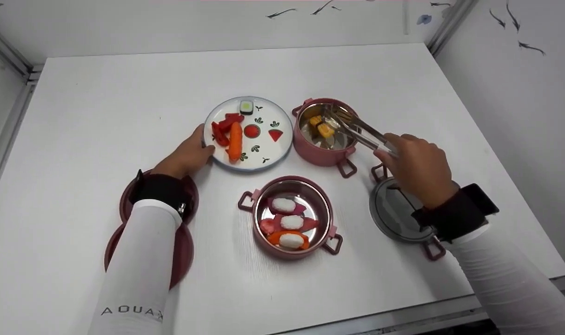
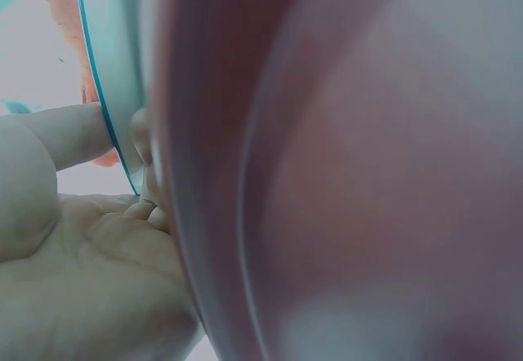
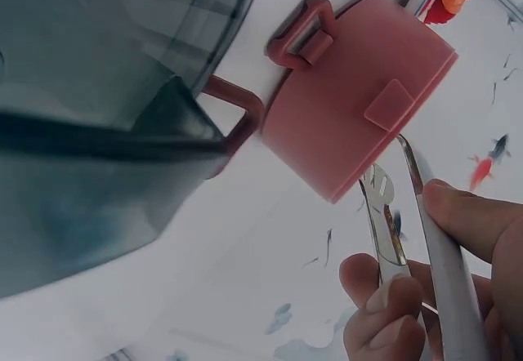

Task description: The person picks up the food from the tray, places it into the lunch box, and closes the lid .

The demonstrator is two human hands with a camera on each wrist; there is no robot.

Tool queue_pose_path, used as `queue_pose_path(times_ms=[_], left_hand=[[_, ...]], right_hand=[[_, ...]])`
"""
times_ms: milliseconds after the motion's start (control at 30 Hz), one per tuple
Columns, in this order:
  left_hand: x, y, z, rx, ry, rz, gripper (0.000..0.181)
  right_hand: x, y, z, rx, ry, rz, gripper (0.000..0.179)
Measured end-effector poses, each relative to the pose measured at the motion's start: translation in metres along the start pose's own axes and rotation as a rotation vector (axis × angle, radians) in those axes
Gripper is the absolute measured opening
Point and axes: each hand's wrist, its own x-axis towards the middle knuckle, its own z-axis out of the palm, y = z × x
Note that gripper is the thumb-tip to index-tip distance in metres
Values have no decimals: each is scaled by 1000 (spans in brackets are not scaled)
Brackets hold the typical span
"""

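My left hand (image 1: 186, 151) grips the left rim of a round white plate (image 1: 268, 160), thumb on top and the other fingers underneath. On the plate lie a carrot-like orange piece (image 1: 235, 142), red pieces (image 1: 220, 132) and a sushi roll (image 1: 246, 107). My right hand (image 1: 419, 165) holds metal tongs (image 1: 368, 135), their arms spread apart and their tips inside the rear pink pot (image 1: 322, 156). Two yellow pieces with dark bands (image 1: 325, 130) lie in that pot, beside the tips. In the right wrist view, the pot wall hides what the tips reach.
A nearer pink pot (image 1: 291, 253) holds several white-topped sushi pieces (image 1: 291, 222). Under my right wrist sits another pot with a glass lid (image 1: 391, 214). Dark red round dishes (image 1: 184, 251) lie beneath my left forearm. White walls stand behind and at the right.
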Motion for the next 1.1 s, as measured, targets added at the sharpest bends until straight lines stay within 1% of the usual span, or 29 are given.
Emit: queue_pose_path(times_ms=[167, 267, 433, 533, 667, 733, 800, 900, 967, 1100], left_hand=[[0, 2, -2, 25, 2, 2, 68], [0, 2, -2, 38, 6, 6, 69], [1, 0, -2, 43, 7, 10, 68], [4, -2, -2, 50, 15, 22, 68], [6, -4, -1, 61, 22, 20, 68], [7, -5, -1, 58, 24, 23, 69], [7, -5, -1, 55, 27, 33, 69], [6, -4, 0, 45, 33, 50, 68], [6, -4, 1, 47, 29, 55, 68], [5, -2, 3, 59, 25, 60, 67]], right_hand=[[4, -12, -3, 1, 26, -13, 36], [9, -26, -2, 17, 11, -24, 40], [19, -59, 5, 48, -83, -55, 44], [24, -80, 11, 77, -128, -104, 44], [28, -105, 18, 114, -172, -179, 48], [30, -116, 20, 111, -196, -198, 51], [32, -125, 21, 82, -210, -212, 54], [35, -135, 24, 20, -219, -232, 56], [35, -138, 25, -15, -222, -242, 57], [33, -136, 26, -15, -235, -238, 56]])
